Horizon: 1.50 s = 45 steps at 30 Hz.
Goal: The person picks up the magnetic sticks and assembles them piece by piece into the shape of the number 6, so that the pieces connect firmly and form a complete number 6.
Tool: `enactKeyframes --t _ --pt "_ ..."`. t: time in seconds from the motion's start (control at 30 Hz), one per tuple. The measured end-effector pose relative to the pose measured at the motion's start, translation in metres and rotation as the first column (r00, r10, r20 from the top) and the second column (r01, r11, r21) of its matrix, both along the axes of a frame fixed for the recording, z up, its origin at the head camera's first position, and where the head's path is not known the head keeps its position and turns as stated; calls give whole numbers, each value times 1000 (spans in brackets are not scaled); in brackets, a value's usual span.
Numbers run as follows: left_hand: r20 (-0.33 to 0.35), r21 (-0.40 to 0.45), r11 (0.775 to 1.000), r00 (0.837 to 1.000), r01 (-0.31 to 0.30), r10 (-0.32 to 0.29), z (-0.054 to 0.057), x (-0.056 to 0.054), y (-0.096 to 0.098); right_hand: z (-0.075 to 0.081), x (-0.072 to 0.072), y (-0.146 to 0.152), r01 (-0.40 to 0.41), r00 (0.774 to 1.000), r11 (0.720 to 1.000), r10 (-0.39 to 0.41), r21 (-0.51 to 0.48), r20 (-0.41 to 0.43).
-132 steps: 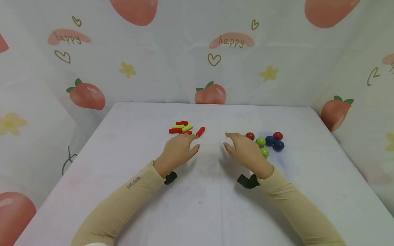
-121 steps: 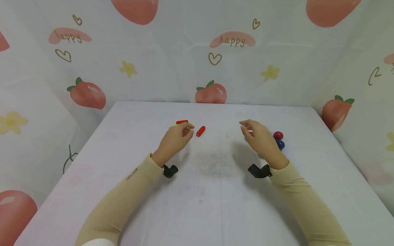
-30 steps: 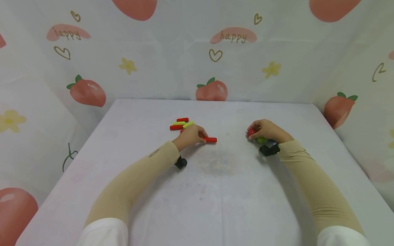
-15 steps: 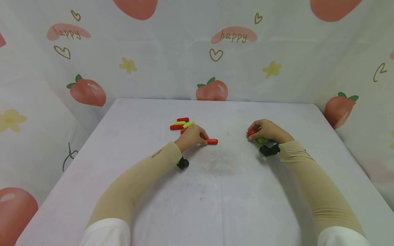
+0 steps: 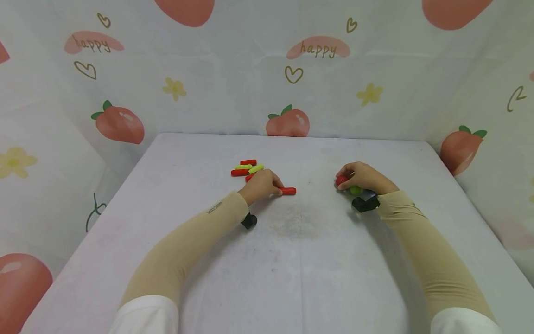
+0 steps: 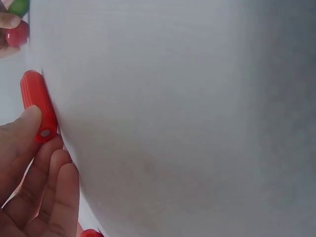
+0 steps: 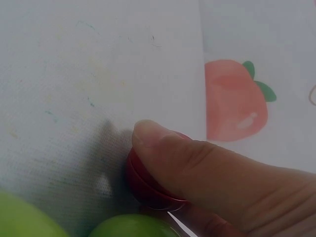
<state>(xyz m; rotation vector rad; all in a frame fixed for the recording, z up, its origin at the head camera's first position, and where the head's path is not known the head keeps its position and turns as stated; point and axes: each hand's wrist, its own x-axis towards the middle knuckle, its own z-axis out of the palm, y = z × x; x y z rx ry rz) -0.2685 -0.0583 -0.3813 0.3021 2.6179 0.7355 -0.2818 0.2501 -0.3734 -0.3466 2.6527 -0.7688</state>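
Note:
My left hand (image 5: 263, 184) pinches a red rod (image 5: 289, 191) between thumb and fingers. The left wrist view shows that the rod (image 6: 35, 101) is ribbed, with a small grey disc in its near end. On the right, my right hand (image 5: 364, 177) holds a glossy red ball (image 5: 340, 180) at the table surface, thumb on its near side. In the right wrist view a seam runs round this ball (image 7: 148, 185). Next to it lies a green ball (image 5: 355, 190). The other balls are mostly hidden behind my right hand and the wrist camera.
Beyond my left hand lies a loose group of red rods (image 5: 239, 172) and yellow rods (image 5: 244, 167). A white cloth covers the table (image 5: 267, 260). A printed curtain (image 5: 233, 83) hangs along the back and sides.
From hovering over the table, both hands came down. My left hand took the separate red rod and shifted it toward me and right; my right hand took the red ball. Lately both barely move.

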Motion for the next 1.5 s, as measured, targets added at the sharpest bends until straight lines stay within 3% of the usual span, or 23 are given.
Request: enactKeyframes --t 0.57,0.77,0.9,1.5 --pt "-8 -10 1000 1000 7 -7 0 1 1 6 4 -8 -7 1000 1000 7 -6 -18" --pt "-15 -14 1000 1000 10 -11 3 2 1 17 12 -27 -18 997 998 14 -67 -71" --pt "-13 -15 1000 1000 10 -10 3 3 1 18 18 -42 11 998 990 -18 -139 -53" --pt "-12 -34 999 1000 8 -8 1 0 3 -27 32 -85 74 993 946 -98 -317 -62"
